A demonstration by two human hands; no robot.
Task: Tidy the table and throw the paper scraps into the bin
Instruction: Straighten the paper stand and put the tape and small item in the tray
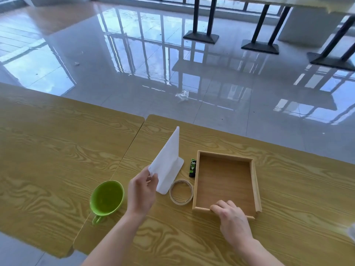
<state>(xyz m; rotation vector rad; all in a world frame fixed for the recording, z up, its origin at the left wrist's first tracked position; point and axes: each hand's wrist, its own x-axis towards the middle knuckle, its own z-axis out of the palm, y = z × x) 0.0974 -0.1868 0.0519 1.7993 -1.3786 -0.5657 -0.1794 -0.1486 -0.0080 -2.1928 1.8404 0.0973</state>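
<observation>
paper (169, 166) pinched by left hand (141, 191), long axis tilted up, tip pointing away; right hand (231, 215) grips tray (255, 187).

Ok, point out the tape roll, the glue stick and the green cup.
tape roll (181, 191): head view, on the ring's near left edge.
glue stick (192, 168): head view, on its green label.
green cup (106, 197): head view, on the inside of the bowl.

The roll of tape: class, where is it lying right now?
In the head view, the roll of tape lies flat on the table, between the white paper and the wooden tray.
</observation>
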